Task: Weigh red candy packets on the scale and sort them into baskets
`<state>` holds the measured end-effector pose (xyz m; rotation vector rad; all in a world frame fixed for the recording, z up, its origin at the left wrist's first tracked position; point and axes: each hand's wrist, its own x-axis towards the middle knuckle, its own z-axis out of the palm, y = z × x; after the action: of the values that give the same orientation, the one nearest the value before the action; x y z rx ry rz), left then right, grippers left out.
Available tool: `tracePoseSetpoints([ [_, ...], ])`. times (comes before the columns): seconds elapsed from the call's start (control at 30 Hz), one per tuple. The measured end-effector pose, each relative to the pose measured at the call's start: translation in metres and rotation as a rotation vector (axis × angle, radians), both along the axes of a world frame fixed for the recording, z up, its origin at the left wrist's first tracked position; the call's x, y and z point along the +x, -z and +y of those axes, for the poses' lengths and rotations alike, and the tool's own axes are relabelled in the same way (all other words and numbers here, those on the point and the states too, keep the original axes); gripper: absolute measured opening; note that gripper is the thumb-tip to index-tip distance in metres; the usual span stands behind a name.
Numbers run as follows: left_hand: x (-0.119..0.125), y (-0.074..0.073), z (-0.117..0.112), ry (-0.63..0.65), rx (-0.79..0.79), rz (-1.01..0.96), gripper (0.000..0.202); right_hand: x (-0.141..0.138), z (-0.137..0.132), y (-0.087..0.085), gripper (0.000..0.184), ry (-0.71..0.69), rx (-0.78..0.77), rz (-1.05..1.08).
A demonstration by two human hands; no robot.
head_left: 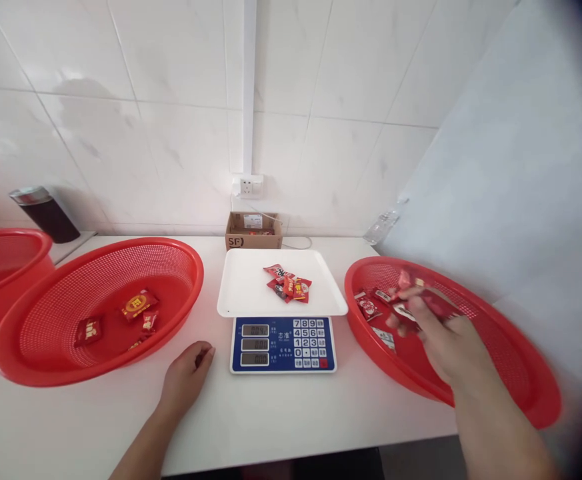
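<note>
My right hand [433, 327] is over the red basket on the right [535, 407], its fingers closed around several small red snack packets [428, 303], partly blurred. More packets [368, 307] lie in that basket under and beside the hand. My left hand [185, 373] rests on the white table in a loose fist, left of the scale, with nothing visible in it. Between the hands stands a blue electronic scale [285, 343] with a white tray [241, 287] on top. A small heap of red packets [291, 287] lies on the tray.
On the left, another red basket [21, 367] holds several packets [138, 305], and part of a third basket [1, 300] shows at the edge. A cardboard box [253, 241] stands behind the scale. A dark bottle [51, 217] and a clear plastic item [381, 228] are near the wall.
</note>
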<state>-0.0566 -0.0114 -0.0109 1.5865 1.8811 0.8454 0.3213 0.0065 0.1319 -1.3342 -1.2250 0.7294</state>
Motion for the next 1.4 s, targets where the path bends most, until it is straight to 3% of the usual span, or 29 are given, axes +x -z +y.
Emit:
tracePoseSetpoints([
  [0.13, 0.002, -0.003, 0.0, -0.007, 0.0, 0.026, 0.027, 0.012, -0.021, 0.026, 0.028, 0.07, -0.038, 0.16],
  [0.23, 0.003, -0.006, 0.0, -0.029, -0.023, 0.039, 0.025, 0.003, -0.03, 0.038, 0.026, 0.02, -0.12, 0.198],
  [0.4, 0.003, -0.006, -0.001, -0.039, -0.03, 0.048, 0.026, -0.017, -0.03, 0.045, 0.023, -0.133, -0.14, 0.054],
  [0.57, 0.003, -0.005, 0.0, -0.037, -0.018, 0.065, 0.026, -0.016, -0.023, 0.047, 0.026, -0.126, -0.123, -0.022],
  [0.8, 0.004, -0.007, 0.0, -0.043, -0.028, 0.072, 0.026, -0.022, -0.017, 0.045, 0.026, -0.097, -0.132, -0.136],
  [1.0, 0.002, -0.004, 0.0, -0.03, -0.005, 0.074, 0.026, -0.066, -0.007, 0.038, 0.035, -0.276, -0.064, -0.384],
  [1.23, 0.003, -0.006, -0.001, -0.035, 0.008, 0.058, 0.025, -0.113, 0.033, 0.006, 0.042, -0.486, 0.102, -0.756],
  [1.4, 0.003, -0.006, -0.003, -0.014, 0.021, 0.053, 0.027, -0.106, 0.03, 0.002, 0.037, -0.423, 0.104, -0.609],
])
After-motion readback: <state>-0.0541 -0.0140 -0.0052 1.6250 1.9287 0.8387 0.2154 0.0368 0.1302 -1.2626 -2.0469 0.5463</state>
